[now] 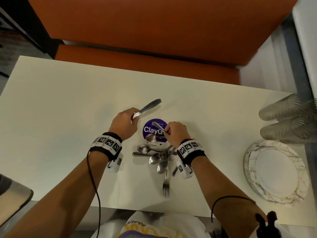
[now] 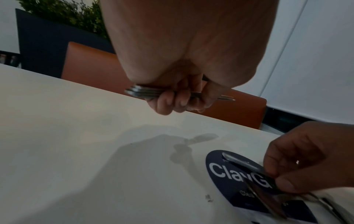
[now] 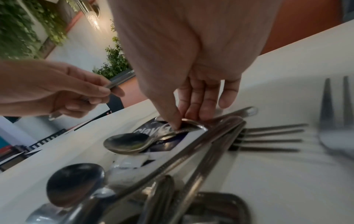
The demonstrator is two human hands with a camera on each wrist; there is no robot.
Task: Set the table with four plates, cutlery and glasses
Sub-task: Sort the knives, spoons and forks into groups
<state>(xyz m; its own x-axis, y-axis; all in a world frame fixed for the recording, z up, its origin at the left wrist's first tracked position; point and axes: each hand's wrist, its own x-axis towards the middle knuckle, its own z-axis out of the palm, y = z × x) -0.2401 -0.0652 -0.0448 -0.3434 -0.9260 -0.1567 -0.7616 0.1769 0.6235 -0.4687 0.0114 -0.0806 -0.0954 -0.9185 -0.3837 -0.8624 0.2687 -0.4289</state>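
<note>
My left hand (image 1: 133,115) grips a stacked bundle of knives (image 1: 151,105) by the handles, lifted above the white table (image 1: 60,109); the handle ends (image 2: 135,91) stick out past my curled fingers (image 2: 172,103). My right hand (image 1: 167,131) pinches one more knife (image 1: 157,125) between thumb and fingers over a purple round sticker (image 1: 151,129). That knife (image 2: 240,161) lies low over the sticker. A heap of spoons and forks (image 1: 157,158) lies just below my right hand, and one spoon (image 3: 128,142) rests on the sticker's edge.
A stack of marbled plates (image 1: 274,170) sits at the table's right edge, with ribbed glasses (image 1: 288,117) lying behind it. An orange bench (image 1: 154,31) runs along the far side. A single fork (image 1: 166,186) points toward the near edge.
</note>
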